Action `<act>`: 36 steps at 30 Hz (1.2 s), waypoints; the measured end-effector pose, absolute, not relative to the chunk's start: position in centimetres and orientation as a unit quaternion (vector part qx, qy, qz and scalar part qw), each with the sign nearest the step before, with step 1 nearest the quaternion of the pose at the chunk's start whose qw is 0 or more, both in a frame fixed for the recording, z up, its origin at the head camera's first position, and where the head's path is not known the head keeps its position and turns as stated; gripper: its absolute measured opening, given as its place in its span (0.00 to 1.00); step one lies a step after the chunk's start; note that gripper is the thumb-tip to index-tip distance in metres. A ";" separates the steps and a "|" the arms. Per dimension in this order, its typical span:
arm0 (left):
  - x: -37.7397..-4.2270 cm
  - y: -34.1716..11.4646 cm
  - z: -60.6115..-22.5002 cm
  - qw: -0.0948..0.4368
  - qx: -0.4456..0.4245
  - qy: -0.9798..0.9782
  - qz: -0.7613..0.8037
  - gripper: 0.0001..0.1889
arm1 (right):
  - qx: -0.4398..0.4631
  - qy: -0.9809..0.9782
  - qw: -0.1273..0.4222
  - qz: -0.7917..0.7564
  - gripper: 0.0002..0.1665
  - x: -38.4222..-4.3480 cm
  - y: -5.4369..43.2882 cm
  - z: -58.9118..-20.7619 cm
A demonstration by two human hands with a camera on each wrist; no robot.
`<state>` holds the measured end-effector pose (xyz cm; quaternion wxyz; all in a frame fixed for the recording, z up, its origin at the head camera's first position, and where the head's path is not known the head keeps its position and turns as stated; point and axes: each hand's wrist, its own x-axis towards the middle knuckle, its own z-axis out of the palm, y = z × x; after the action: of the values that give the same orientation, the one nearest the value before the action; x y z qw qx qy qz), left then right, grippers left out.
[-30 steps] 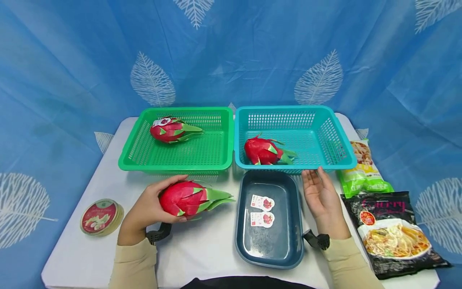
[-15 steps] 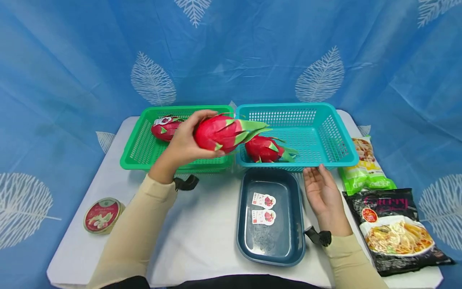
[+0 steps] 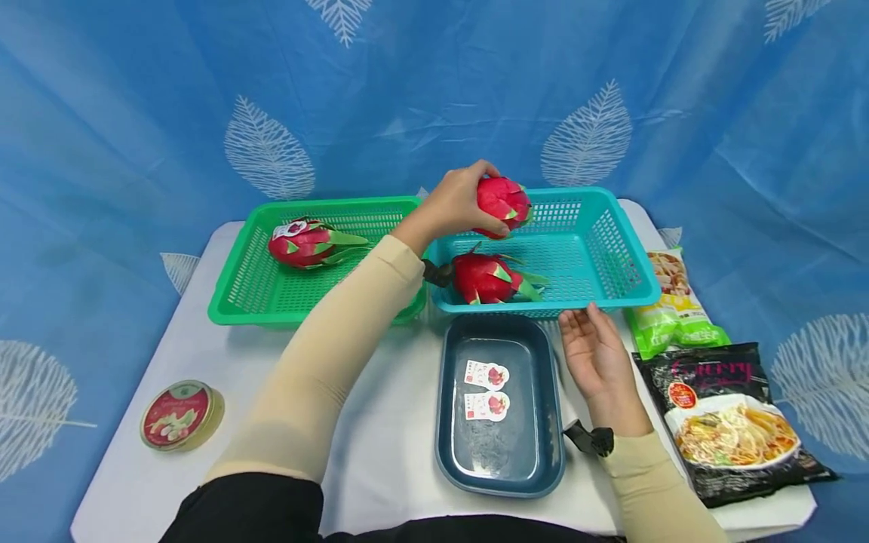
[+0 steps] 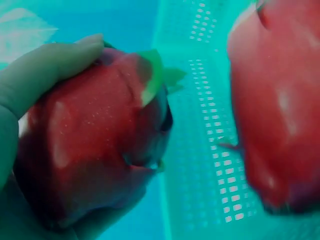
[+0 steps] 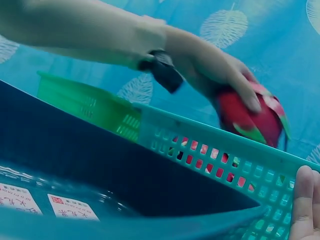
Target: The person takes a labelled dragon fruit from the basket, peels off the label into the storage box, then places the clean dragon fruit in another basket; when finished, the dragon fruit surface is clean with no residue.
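My left hand (image 3: 456,202) grips a red dragon fruit (image 3: 504,204) over the back left of the teal basket (image 3: 570,256). In the left wrist view, thumb and fingers wrap round this dragon fruit (image 4: 100,130). A second dragon fruit (image 3: 483,277) lies inside the basket near its front left. Palm up, my right hand (image 3: 600,369) has its fingers relaxed at the basket's front rim; the right wrist view shows its fingers (image 5: 304,195) against the basket's wall. In the green basket (image 3: 292,294) on the left lies a dragon fruit (image 3: 305,245) with a white sticker.
A dark blue tray (image 3: 498,483) stands in front of the teal basket, with two dragon fruit stickers (image 3: 487,375) in it. A round tin (image 3: 179,415) sits at the left. A green food bag (image 3: 679,313) and a black noodle bag (image 3: 733,430) lie at the right.
My left hand has lifted the dragon fruit from the table and carried it right and back, over the teal basket. My right hand has stayed at that basket's front rim.
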<state>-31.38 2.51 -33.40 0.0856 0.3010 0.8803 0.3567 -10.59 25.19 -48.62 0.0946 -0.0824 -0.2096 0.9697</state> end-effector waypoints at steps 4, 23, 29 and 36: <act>-32.9 4.7 -34.4 0.111 0.327 0.870 0.352 0.49 | -0.081 -0.214 0.094 0.969 0.05 -10.5 25.4 -48.6; -35.5 2.5 -38.1 0.164 0.330 0.907 0.203 0.47 | -0.091 -0.230 0.102 0.963 0.05 -10.7 25.3 -48.7; -34.7 2.6 -36.5 0.168 0.329 0.910 0.188 0.43 | -0.093 -0.236 0.100 0.962 0.05 -10.7 25.2 -48.6; -30.5 0.2 -32.8 0.065 0.335 0.918 0.204 0.45 | -0.094 -0.240 0.100 0.961 0.06 -10.6 25.3 -48.6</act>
<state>-30.47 0.18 -32.82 0.0645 0.3349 0.9177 0.2039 -10.55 25.33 -48.62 0.1000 -0.0941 -0.2400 0.9610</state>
